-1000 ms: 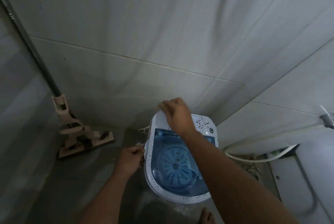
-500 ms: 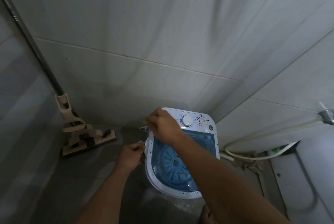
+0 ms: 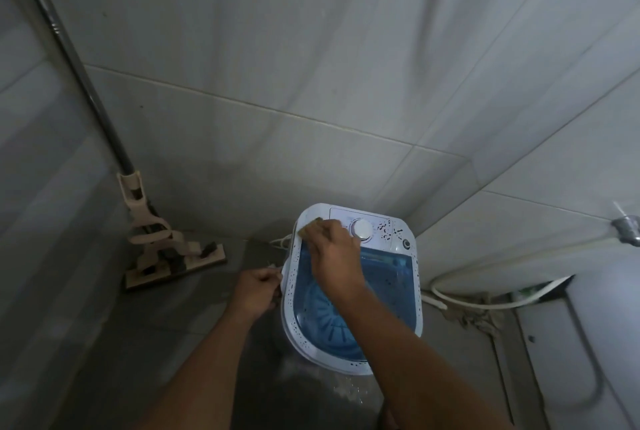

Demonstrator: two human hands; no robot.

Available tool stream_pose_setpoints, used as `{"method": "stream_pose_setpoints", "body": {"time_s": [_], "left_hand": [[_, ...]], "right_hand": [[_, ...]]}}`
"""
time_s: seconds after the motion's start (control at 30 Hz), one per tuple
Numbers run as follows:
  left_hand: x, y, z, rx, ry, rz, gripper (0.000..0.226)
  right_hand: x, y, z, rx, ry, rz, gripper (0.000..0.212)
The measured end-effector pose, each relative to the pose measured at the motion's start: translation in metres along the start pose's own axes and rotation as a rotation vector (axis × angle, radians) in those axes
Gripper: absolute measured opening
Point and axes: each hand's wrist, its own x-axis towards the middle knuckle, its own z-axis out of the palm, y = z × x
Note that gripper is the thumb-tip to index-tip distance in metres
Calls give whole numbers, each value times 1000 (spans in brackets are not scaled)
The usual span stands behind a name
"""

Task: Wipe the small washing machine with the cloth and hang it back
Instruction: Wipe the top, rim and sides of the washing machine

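Small washing machine (image 3: pixel 353 294) sits on the floor in the tiled corner, lid shut, blue window up. Right hand (image 3: pixel 332 253) presses a yellowish cloth (image 3: pixel 311 225) flat on the machine's back-left top, just left of the white dial (image 3: pixel 361 230); fingers closed over the cloth. Left hand (image 3: pixel 254 292) is curled at the machine's left rim, apparently steadying it; what it grips is unclear. Mop (image 3: pixel 162 246) leans left of the machine, white hose (image 3: pixel 485 301) to its right. Risks: the wipe could knock the dial; the light machine could slide on the wet-looking floor.
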Motion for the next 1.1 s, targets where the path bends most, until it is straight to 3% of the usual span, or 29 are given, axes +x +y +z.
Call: {"method": "stream_pose_setpoints", "body": {"time_s": [0.1, 0.23, 0.4, 0.6, 0.73, 0.83, 0.9, 0.97, 1.1], "left_hand": [[0, 0, -3, 34, -14, -11, 20], [2, -2, -3, 20, 4, -17, 20], [1, 1, -2, 23, -2, -13, 18], [0, 1, -1, 16, -4, -1, 22], [-2, 2, -1, 27, -1, 6, 23], [-1, 1, -1, 22, 1, 8, 23], [0, 0, -1, 26, 2, 16, 22], [0, 1, -2, 26, 4, 17, 22], [1, 2, -1, 23, -1, 8, 22]], "right_hand": [[11, -2, -5, 222, -56, -59, 24], [54, 12, -23, 284, 98, 97, 27], [59, 31, -10, -43, -10, 44, 23], [25, 13, 2, -267, 6, -162, 44], [22, -4, 6, -15, -155, -297, 31], [55, -4, -7, 161, -3, -113, 27], [75, 9, -12, 74, 91, 13, 24], [80, 20, -13, -81, 3, 49, 28], [59, 24, -7, -233, -71, -94, 47]]}}
